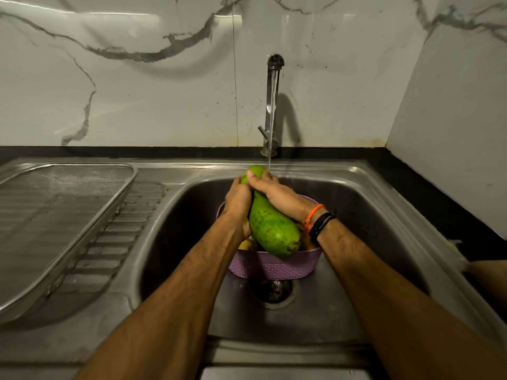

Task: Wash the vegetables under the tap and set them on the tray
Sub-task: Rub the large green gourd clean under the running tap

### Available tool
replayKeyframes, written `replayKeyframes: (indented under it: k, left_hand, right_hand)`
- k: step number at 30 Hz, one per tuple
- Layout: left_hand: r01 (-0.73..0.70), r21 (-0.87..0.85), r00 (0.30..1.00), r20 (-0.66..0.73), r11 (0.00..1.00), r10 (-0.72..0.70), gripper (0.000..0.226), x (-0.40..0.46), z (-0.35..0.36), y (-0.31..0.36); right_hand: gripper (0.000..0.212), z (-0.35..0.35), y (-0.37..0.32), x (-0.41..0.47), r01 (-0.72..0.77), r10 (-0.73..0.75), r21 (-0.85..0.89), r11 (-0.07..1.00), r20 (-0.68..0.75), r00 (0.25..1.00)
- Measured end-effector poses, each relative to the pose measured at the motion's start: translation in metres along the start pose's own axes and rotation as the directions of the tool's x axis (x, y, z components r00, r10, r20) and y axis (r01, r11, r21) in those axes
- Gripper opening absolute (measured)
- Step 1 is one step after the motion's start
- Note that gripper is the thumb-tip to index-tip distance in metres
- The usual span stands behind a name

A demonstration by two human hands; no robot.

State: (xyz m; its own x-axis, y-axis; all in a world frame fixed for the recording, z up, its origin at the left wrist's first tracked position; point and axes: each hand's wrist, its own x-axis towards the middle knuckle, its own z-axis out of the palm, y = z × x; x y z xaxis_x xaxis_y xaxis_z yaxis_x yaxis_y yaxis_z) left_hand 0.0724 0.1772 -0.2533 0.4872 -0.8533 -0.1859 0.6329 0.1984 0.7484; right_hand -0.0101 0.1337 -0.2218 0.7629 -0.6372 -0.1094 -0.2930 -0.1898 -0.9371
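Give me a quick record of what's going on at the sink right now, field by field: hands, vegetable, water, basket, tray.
hands: left hand and right hand both grip the narrow upper part of the green gourd
vegetable: green gourd, held tilted over the basket, top end beside the water stream
water: tap running, stream lands on the right hand's fingers
basket: purple basket in the sink, yellowish produce inside, mostly hidden
tray: mesh tray on the drainboard to the left, no vegetables on it
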Motion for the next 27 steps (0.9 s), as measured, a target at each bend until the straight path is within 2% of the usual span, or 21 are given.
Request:
replayKeyframes:
  k: [1,4,5,8,11,13,15,16,18,19,21,23,25,27]
  left_hand:
    - [0.0,0.025,1.0,-0.016,1.0,0.0,0.088,0.0,-0.001,0.0]
    - [-0.002,0.06,0.999,0.053,0.998,-0.001,0.051,-0.005,0.0,0.002]
    - [0.014,0.047,0.997,0.081,0.999,-0.018,0.045,-0.005,0.0,0.002]
    - [0.038,-0.009,0.995,0.09,0.999,-0.037,0.05,-0.006,0.002,0.003]
    - [-0.023,0.041,1.0,-0.018,0.999,0.024,0.05,-0.002,-0.004,0.002]
    - [-0.005,0.09,0.999,0.034,0.996,0.002,0.049,-0.006,-0.003,0.002]
    - [0.022,0.093,0.996,0.084,0.995,-0.03,0.032,-0.012,0.004,0.002]
    - [0.029,0.075,0.995,0.093,0.997,-0.036,0.03,-0.012,0.005,0.003]
    - [0.025,0.032,0.997,0.073,0.999,-0.028,0.044,-0.013,0.004,0.004]
    - [0.01,0.03,1.0,0.014,1.0,-0.01,0.051,-0.013,0.003,0.004]
    - [-0.019,0.066,1.0,-0.02,0.998,0.02,0.051,-0.013,0.001,0.004]
    - [-0.015,0.111,0.999,0.04,0.994,0.011,0.036,-0.021,0.005,0.005]
    - [-0.011,0.147,0.995,0.103,0.989,-0.004,0.026,-0.027,0.008,0.008]
    - [0.009,0.182,0.993,0.117,0.983,-0.03,0.028,-0.033,0.011,0.013]
  right_hand:
    - [0.088,0.001,0.001,0.002,0.002,-0.002,0.016,1.0,0.015,1.0]
    - [0.089,0.001,-0.002,0.006,0.007,-0.007,-0.009,1.0,-0.075,0.997]
    - [0.089,0.0,-0.003,0.006,0.006,-0.008,-0.018,1.0,-0.117,0.993]
    - [0.094,0.002,-0.001,0.006,0.024,-0.023,0.02,1.0,-0.078,0.997]
    - [0.1,0.005,0.001,0.007,0.028,-0.028,-0.001,1.0,0.012,1.0]
    - [0.092,0.003,-0.002,0.008,0.019,-0.018,0.018,1.0,-0.053,0.998]
    - [0.09,-0.001,-0.003,0.006,0.009,-0.007,0.015,1.0,-0.126,0.992]
    - [0.089,-0.003,-0.001,0.005,0.01,-0.008,0.009,1.0,-0.131,0.991]
    - [0.088,-0.001,0.001,0.0,0.015,-0.016,-0.011,1.0,-0.076,0.997]
    - [0.088,0.0,0.002,0.0,0.01,-0.01,-0.014,1.0,-0.036,0.999]
    - [0.092,0.002,0.001,0.003,0.004,-0.004,0.029,1.0,-0.006,1.0]
    - [0.098,0.001,0.0,0.006,0.002,0.002,0.088,0.996,-0.04,0.999]
    - [0.089,-0.002,0.0,0.007,0.033,-0.024,0.07,0.997,-0.129,0.991]
    - [0.078,-0.006,0.002,0.007,0.089,-0.082,0.027,0.996,-0.206,0.975]
